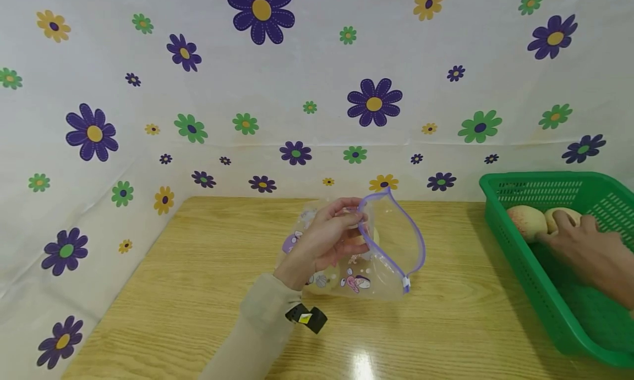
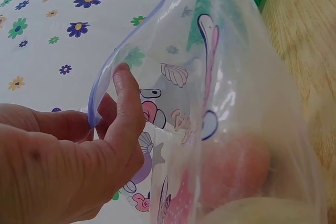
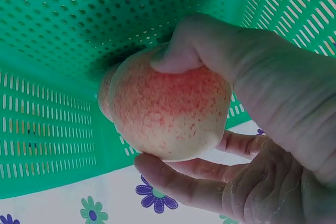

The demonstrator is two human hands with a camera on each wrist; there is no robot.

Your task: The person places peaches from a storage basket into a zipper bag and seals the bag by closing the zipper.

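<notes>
My left hand [image 1: 322, 240] pinches the purple rim of a clear zip bag [image 1: 396, 281] printed with cartoon figures, its mouth spread wide toward the right. Through the plastic in the left wrist view, a reddish round fruit [image 2: 239, 169] and a paler one [image 2: 262, 212] show at the bottom. Inside the green basket [image 1: 532, 292], my right hand [image 1: 594, 253] grips a peach [image 3: 170, 103], thumb on one side and fingers on the other. Another peach [image 1: 525, 221] lies beside it against the basket's left wall, mostly hidden in the right wrist view.
The basket stands at the right of the wooden table [image 1: 208, 259], its slotted walls rising around the fruit. A white flower-printed sheet [image 1: 317, 66] hangs behind and at the left. A dark strap piece [image 1: 307, 317] sits at my left wrist.
</notes>
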